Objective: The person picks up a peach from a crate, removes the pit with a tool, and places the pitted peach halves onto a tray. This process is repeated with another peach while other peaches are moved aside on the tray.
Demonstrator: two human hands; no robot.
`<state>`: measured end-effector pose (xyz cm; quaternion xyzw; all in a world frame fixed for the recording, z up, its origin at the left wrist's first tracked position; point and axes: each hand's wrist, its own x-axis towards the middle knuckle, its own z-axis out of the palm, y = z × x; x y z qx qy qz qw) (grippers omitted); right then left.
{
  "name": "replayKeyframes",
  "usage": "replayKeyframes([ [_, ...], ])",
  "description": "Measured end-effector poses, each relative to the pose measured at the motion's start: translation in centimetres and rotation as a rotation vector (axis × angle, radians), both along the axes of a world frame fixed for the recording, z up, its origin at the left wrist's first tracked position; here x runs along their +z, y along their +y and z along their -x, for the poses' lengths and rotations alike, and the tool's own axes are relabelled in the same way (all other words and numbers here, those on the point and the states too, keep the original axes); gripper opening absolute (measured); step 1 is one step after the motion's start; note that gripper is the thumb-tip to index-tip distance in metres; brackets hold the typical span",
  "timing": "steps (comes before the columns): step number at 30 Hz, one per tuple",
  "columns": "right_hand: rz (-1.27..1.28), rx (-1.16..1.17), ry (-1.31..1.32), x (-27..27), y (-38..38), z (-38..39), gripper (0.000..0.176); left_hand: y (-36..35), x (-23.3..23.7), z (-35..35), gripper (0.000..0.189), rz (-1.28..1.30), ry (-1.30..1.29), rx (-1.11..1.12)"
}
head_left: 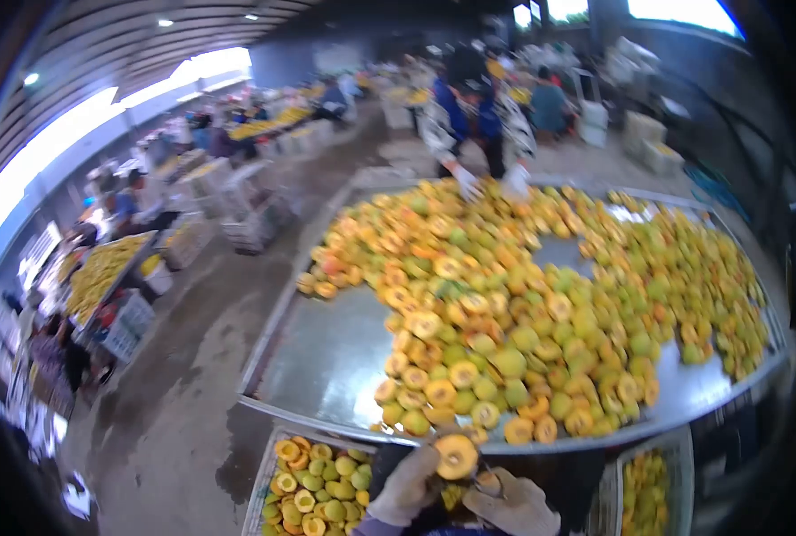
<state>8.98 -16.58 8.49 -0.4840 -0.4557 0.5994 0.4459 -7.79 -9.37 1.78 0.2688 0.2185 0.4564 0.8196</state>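
Observation:
My left hand [409,487], in a pale work glove, grips a halved yellow peach [457,456] with its cut face and round hollow turned up. Close beside it, my gloved right hand [516,506] is closed around a small tool with a dark loop-shaped end [488,483], which points at the peach half; its handle is hidden in the fingers. Just beyond both hands, a large heap of halved peaches [505,330] covers much of a metal-topped table [318,348]. Some halves show orange cut faces, others greenish-yellow skin.
A crate of peach halves [318,491] stands at my lower left, another crate [653,491] at lower right. Across the table, a co-worker [474,116] in white gloves reaches to the heap. Further tables of fruit [103,277], stacked crates [255,210] and several people fill the left side.

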Motion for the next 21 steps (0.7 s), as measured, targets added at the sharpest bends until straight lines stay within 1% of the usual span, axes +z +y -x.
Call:
replayKeyframes([
  [2, -0.024, 0.102, -0.751, -0.4, 0.4, -0.7, 0.042, -0.3, 0.4, -0.3, 0.066, 0.011, 0.107, 0.054],
  [3, 0.182, 0.171, -0.757, -0.1, 0.8, -0.7, 0.045, -0.5, 0.7, -0.5, 0.069, 0.033, 0.185, 0.079],
  [4, 0.127, 0.166, -0.712, -1.1, 0.2, -0.9, 0.049, -0.7, 0.3, -0.7, 0.063, 0.046, 0.069, 0.073],
  [6, -0.004, 0.168, -0.741, -1.3, 0.2, -0.9, 0.048, -0.7, 0.3, -0.7, 0.065, 0.054, 0.111, 0.058],
  [7, 0.017, 0.156, -0.741, -0.9, 0.4, -0.9, 0.048, -0.9, 0.9, -1.0, 0.067, 0.01, 0.232, 0.076],
  [9, 0.16, 0.288, -0.871, 0.0, 0.9, -0.9, 0.047, -0.9, 0.7, -1.2, 0.067, -0.017, 0.27, 0.063],
  [10, 0.171, 0.285, -0.868, 0.2, 0.9, -0.8, 0.047, -0.9, 0.7, -1.3, 0.067, -0.058, 0.307, 0.066],
  [11, 0.147, 0.293, -0.865, 0.3, 0.8, -0.8, 0.047, -1.0, 0.7, -1.4, 0.069, -0.107, 0.333, 0.054],
  [12, 0.122, 0.302, -0.862, 0.4, 0.8, -0.8, 0.047, -1.0, 1.0, -1.6, 0.069, -0.1, 0.336, 0.05],
  [14, 0.109, 0.286, -0.829, 0.3, 0.7, -0.9, 0.047, -1.2, 1.7, -1.9, 0.07, -0.137, 0.429, 0.029],
  [19, 0.083, 0.256, -0.802, -0.7, 0.1, -1.0, 0.046, -1.3, 0.7, -2.1, 0.069, -0.104, 0.398, -0.006],
  [21, -0.01, 0.221, -0.838, -0.8, -0.2, -1.1, 0.042, -1.6, 0.8, -2.3, 0.068, -0.094, 0.377, -0.021],
])
